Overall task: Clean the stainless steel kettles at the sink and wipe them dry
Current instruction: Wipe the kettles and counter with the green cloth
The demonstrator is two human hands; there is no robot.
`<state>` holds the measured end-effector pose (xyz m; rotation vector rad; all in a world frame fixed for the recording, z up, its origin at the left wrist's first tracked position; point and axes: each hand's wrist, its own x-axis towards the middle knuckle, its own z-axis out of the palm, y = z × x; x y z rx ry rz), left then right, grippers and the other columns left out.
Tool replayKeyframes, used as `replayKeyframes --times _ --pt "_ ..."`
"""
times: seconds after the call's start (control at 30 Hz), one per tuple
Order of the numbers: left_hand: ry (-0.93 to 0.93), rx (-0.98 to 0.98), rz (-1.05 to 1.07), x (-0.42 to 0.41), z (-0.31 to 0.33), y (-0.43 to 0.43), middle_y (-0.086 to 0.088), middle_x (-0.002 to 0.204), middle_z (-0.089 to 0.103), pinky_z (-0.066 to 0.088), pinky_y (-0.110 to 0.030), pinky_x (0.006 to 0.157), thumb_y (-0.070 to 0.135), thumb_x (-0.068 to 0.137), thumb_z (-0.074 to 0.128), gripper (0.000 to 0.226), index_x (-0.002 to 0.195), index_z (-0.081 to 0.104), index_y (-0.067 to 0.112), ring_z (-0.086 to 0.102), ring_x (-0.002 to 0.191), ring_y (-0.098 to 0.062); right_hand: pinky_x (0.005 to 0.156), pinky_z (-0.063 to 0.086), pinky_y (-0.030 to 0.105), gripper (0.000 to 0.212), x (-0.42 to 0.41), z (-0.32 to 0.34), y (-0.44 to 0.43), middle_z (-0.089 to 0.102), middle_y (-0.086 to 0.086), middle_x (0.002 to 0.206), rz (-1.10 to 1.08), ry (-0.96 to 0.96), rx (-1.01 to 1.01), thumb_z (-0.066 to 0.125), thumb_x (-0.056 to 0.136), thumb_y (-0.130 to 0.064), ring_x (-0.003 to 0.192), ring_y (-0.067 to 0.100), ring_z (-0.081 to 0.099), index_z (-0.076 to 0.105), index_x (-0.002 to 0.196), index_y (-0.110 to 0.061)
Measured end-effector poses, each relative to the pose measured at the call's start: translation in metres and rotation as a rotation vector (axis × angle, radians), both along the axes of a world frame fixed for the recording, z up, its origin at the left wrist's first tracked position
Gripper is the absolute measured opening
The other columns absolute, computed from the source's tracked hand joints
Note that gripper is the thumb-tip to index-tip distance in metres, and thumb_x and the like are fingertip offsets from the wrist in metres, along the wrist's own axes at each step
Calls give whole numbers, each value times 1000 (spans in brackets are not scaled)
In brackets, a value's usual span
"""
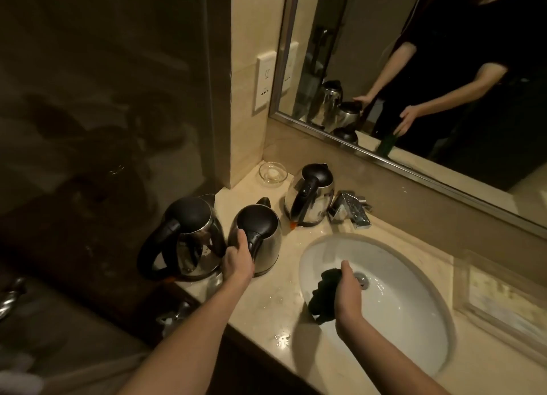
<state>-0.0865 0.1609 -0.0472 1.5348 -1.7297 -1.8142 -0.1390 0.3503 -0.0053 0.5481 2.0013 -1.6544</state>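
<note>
A wide framed mirror (414,122) runs along the wall beyond both hands, reflecting a person in dark clothes. Below it the pale stone table (275,314) carries everything, wet with scattered drops near the front edge. Set into the table under the right hand is an oval white sink (393,314), its drain just past the knuckles.

Three stainless steel kettles with black lids and handles stand on the table. The left kettle (189,237) sits just to the left of the left hand. The middle kettle (260,237) stands beside it, close enough that I cannot tell whether they touch. The far kettle (310,196) is beyond the left hand, near the wall, just beside the chrome faucet (352,208).

The left hand (238,261) is closed round the middle kettle's black handle, thumb up along its side. The right hand (347,291) hangs over the sink basin, fingers curled tight on a dark cloth (324,294) that droops below the fist.

A small glass dish (273,172) sits at the far corner, well beyond the left hand, and a white wall socket (263,81) is above it.
</note>
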Motion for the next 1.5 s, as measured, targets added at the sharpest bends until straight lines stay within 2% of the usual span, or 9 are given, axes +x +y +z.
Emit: replayKeyframes --times 0.17,0.3,0.37,0.5,0.7,0.9,1.13,1.33,1.5 --pt "-6 13 -69 15 -2 11 -35 125 60 44 -62 104 71 95 26 89 123 58 -8 59 117 -50 64 45 31 33 16 7 -26 63 5 88 -42 53 -180 41 92 -50 81 19 59 57 83 -24" --pt "14 24 -99 26 -5 25 -35 123 61 47 -61 100 68 97 28 82 127 55 -4 61 113 -50 65 42 28 35 36 6 -49 62 1 90 -64 55 -292 39 95 -50 85 15 58 60 85 -23" --pt "24 52 -79 30 -6 29 -31 106 66 59 -49 79 66 98 29 79 128 55 -2 69 89 -43 67 42 28 39 46 3 -58 61 3 90 -67 67 -341 39 95 -49 86 15 56 61 89 -18" --pt "101 254 -5 33 -4 24 -17 58 54 41 -23 35 65 99 26 88 119 55 -16 51 33 -21 70 45 29 41 64 1 -78 65 9 103 -68 29 -458 39 95 -49 97 18 59 65 98 -18" --pt "130 341 153 29 -8 25 -13 65 60 42 -20 32 61 100 33 71 120 59 -2 54 28 -16 76 51 28 57 73 -17 -98 55 6 128 -42 -6 -460 40 90 -61 112 19 54 48 136 -27" --pt "98 303 130 29 -14 21 -14 50 56 41 -24 35 63 99 35 75 102 63 -6 49 28 -20 58 48 29 41 65 -29 -90 64 3 93 -137 -164 -498 42 88 -65 85 16 60 61 90 -28" --pt "69 253 17 30 -10 12 -16 58 56 43 -27 39 65 98 32 73 112 60 0 49 32 -22 68 48 22 55 66 -13 -92 63 0 111 -58 -49 -535 36 86 -71 100 10 57 63 112 -30" --pt "51 209 -57 32 -11 4 -15 55 55 41 -27 38 67 97 32 76 107 62 -2 50 32 -24 105 40 46 89 72 -15 -109 48 5 137 -53 69 -445 44 72 -78 125 23 48 37 144 -28" --pt "49 216 -86 32 -12 3 -16 58 55 40 -24 35 67 97 30 81 113 63 -6 49 30 -21 71 47 29 51 65 -29 -99 60 4 109 -149 -79 -526 37 90 -65 93 13 56 56 115 -25"
